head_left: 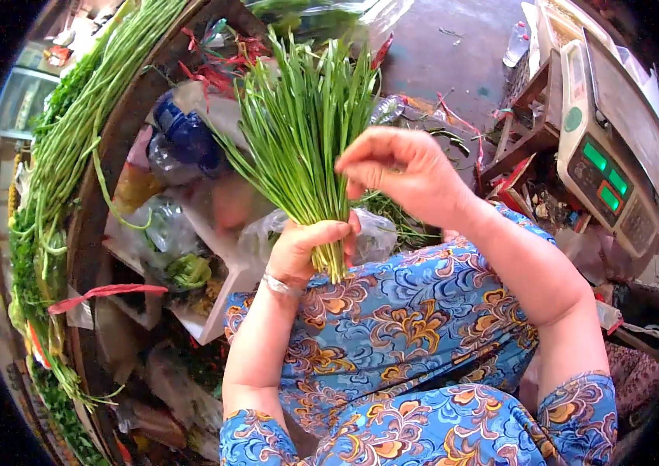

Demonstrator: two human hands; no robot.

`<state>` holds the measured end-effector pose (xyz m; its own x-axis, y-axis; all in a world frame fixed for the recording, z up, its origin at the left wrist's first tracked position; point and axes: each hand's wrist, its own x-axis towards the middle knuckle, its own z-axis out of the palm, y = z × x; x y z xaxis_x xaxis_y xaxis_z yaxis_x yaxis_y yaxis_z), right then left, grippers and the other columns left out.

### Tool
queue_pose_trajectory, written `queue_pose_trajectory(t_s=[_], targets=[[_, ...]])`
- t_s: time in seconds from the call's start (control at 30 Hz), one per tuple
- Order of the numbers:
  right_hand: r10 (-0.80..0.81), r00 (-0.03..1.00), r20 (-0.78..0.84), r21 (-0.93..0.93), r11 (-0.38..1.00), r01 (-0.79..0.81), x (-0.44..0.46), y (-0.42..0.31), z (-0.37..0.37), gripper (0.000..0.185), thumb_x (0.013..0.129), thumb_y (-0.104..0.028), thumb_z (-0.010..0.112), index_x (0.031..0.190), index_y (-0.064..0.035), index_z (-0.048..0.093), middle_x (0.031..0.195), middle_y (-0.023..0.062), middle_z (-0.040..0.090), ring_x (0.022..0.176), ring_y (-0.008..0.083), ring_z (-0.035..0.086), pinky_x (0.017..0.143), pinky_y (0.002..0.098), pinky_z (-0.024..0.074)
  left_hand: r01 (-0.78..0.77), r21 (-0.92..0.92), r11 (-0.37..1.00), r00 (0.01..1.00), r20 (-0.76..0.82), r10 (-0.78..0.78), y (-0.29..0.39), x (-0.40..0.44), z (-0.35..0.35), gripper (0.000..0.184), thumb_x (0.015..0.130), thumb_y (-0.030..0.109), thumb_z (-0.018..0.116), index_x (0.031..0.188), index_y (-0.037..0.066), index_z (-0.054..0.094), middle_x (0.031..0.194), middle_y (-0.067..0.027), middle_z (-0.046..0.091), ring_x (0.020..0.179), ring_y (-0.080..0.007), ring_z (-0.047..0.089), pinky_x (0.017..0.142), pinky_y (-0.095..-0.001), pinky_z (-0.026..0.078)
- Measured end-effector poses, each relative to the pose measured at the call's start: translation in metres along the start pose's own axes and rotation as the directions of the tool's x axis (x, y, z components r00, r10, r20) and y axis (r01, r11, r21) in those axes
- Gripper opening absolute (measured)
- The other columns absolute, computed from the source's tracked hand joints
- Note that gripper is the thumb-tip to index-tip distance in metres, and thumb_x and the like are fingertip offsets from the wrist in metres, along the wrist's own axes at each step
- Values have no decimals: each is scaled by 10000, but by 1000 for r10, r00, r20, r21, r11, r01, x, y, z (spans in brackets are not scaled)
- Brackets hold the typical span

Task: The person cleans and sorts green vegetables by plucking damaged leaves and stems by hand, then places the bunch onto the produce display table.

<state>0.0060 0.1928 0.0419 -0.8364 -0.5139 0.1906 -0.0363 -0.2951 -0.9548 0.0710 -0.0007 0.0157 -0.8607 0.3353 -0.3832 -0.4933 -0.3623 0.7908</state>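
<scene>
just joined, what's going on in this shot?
A seated-looking person in blue patterned clothing is handling a bunch of long green leaves. The left hand grips it near the stem ends, above the lap, with the leaves fanning up and away. The right hand is raised at the bunch's right edge, fingers drawn together; whether it pinches a leaf isn't clear. Long green beans lie along the left, and a scale with a lit green display stands at right.
</scene>
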Motion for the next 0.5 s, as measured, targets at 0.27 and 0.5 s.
queue_pose_trajectory(t_s=[0.27, 0.5], targets=[[-210, 975, -73, -504, 851, 145, 9, 8, -12, 139, 813, -77, 651, 948, -43, 658, 836, 100, 604, 758, 214, 626, 691, 307, 501, 73, 45, 996, 996, -48, -71, -6, 22, 14, 199, 739, 65, 680, 899, 2, 578, 738, -53, 586, 565, -159, 575, 483, -285, 479], [-158, 983, -91, -706, 707, 48, 11, 25, -19, 213, 802, -169, 660, 967, -36, 643, 860, 133, 609, 815, 303, 622, 734, 395, 495, 61, 82, 995, 996, -77, -55, -14, 30, 19, 229, 713, 14, 692, 909, 14, 573, 746, -48, 583, 555, -156, 569, 471, -273, 474]])
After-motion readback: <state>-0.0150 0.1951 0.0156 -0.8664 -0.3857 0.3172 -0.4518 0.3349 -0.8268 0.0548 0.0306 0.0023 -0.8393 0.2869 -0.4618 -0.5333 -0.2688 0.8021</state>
